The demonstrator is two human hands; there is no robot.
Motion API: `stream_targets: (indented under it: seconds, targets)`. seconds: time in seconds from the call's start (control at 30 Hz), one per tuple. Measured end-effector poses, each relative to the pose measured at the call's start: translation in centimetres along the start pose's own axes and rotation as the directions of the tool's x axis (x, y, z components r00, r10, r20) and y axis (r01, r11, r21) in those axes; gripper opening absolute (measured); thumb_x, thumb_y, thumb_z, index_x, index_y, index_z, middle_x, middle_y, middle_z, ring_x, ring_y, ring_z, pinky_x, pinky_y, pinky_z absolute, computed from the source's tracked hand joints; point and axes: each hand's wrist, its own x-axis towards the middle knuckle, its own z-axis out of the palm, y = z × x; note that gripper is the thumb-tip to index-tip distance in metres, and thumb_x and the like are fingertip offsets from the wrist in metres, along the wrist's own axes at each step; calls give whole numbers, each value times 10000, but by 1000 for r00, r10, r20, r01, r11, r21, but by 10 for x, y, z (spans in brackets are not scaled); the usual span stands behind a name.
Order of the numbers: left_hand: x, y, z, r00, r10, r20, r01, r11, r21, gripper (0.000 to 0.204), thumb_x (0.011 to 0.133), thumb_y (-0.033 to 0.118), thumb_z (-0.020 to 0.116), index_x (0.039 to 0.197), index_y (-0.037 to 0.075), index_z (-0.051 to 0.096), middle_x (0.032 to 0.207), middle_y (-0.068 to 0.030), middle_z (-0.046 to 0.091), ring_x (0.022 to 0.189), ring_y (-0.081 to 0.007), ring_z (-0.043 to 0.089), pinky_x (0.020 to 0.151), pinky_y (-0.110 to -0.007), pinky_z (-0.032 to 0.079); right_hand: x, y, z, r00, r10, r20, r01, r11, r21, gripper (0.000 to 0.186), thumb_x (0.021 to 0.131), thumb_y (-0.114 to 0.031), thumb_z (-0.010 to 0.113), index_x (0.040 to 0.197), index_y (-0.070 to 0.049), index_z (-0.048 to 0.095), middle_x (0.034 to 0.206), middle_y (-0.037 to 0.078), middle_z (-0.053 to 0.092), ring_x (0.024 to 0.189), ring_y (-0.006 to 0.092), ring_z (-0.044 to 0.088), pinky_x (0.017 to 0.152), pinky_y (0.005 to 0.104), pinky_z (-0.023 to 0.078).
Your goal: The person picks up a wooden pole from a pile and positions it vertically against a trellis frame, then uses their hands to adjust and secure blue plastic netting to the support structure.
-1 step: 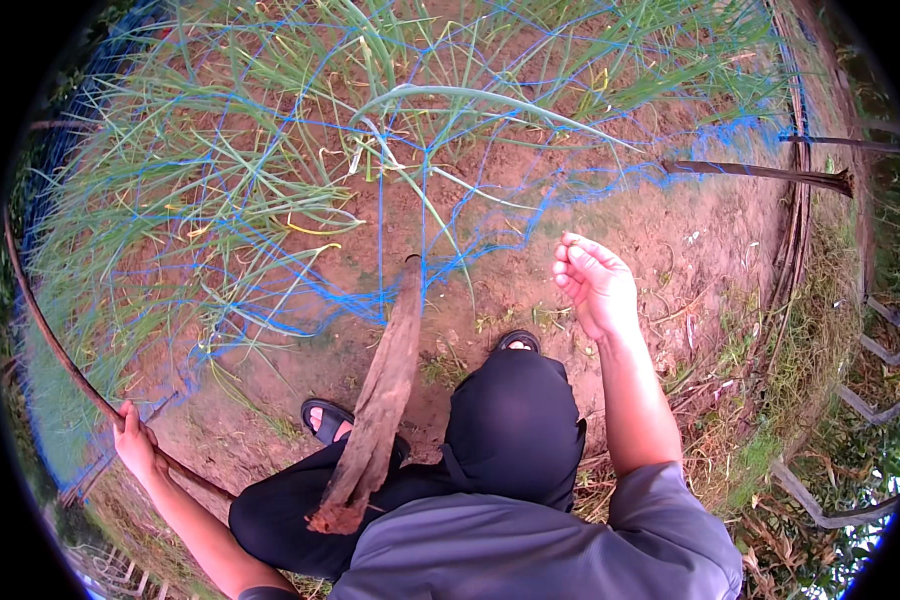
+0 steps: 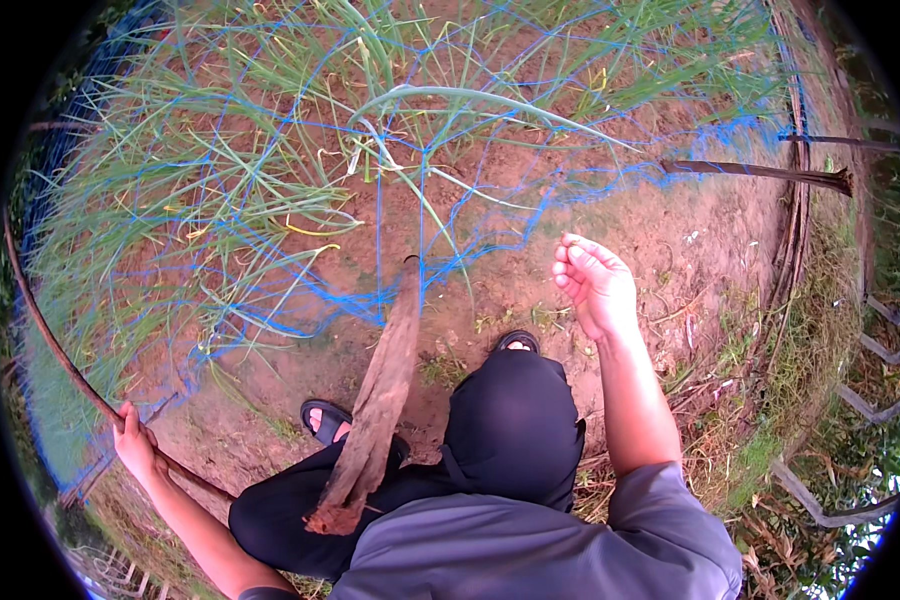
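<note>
At the lower left, my left hand (image 2: 136,445) is closed around a long, thin, brown stick (image 2: 58,348). The stick curves up along the left side and runs back down toward my knee. My right hand (image 2: 598,288) is held over bare soil, right of the middle, its fingers curled and thumb pressed to the index finger. Whatever may lie in that pinch is too small to make out. Between my hands, a rough wooden stake (image 2: 378,385) slants from my lap toward the blue netting (image 2: 355,302). Neither hand touches the stake.
Green onion-like plants (image 2: 260,190) grow through the netting across the far side and left. A brown post (image 2: 760,172) sticks out at the right, near long dark poles (image 2: 798,220). Dry grass (image 2: 820,330) borders the right side. My sandalled feet are on the soil.
</note>
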Motion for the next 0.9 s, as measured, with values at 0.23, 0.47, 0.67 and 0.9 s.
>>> stream_targets:
  seconds: [0.23, 0.47, 0.67, 0.9]
  targets:
    - [-6, 5, 9, 1000, -7, -6, 7, 1000, -4, 164, 927, 144, 626, 1057, 46, 611, 611, 48, 434, 447, -46, 349, 390, -218, 269, 5, 2, -15, 997, -32, -74, 29, 998, -48, 155, 908, -80, 601, 1025, 16, 637, 855, 92, 677, 693, 153, 653, 632, 257, 540]
    - [-3, 6, 2, 1000, -11, -8, 11, 1000, 26, 188, 933, 132, 613, 1082, 19, 608, 596, 35, 441, 434, -53, 351, 385, -225, 277, 16, 11, -46, 963, -200, -183, 125, 927, -354, 137, 892, -109, 623, 962, -1, 672, 805, 61, 665, 637, 114, 608, 603, 247, 520]
    - [1, -1, 5, 1000, 0, -6, 0, 1000, -3, 162, 927, 151, 630, 1059, 56, 622, 634, 62, 433, 442, -36, 333, 393, -211, 246, 18, 11, -62, 944, -256, -206, 145, 886, -440, 166, 907, -112, 610, 996, 14, 672, 816, 61, 670, 640, 111, 610, 606, 248, 527]
    - [-1, 1, 6, 1000, 6, 8, -6, 1000, -16, 170, 935, 146, 623, 1074, 50, 618, 621, 55, 433, 435, -42, 333, 392, -213, 251, 21, 8, -70, 957, -192, -218, 105, 929, -356, 209, 934, -86, 591, 1096, 28, 657, 881, 70, 683, 715, 117, 632, 648, 249, 539]
